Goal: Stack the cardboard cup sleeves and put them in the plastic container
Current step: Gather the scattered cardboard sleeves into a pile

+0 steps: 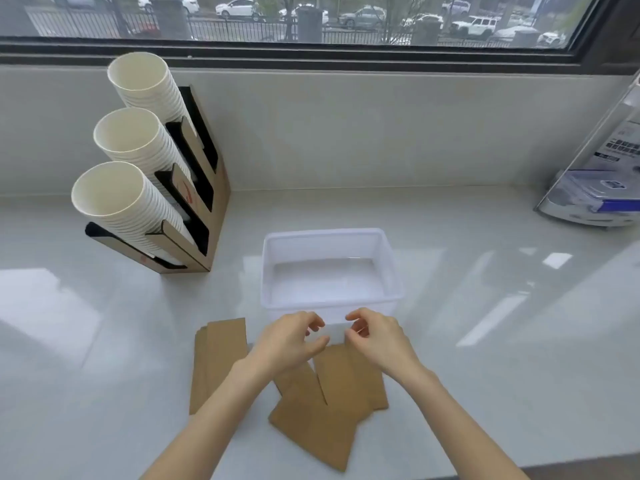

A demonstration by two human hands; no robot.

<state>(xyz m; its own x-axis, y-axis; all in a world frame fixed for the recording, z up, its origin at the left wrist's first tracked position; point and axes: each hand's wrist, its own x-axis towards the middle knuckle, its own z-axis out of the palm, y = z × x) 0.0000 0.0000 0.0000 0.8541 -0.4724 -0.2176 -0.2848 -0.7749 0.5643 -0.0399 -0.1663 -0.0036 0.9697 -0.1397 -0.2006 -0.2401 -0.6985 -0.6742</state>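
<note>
The loose cardboard sleeves (332, 403) are fanned out flat at the bench's near edge, long axes running roughly front-to-back, right under both wrists. A tidier pile (220, 358) sits just beside the left hand (289, 341). The right hand (375, 337) and left hover half-curled, holding nothing. The empty plastic container (329, 237) sits just beyond.

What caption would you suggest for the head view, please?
Both hands, left and right, hover over loose cardboard sleeves before an empty plastic container.
</note>
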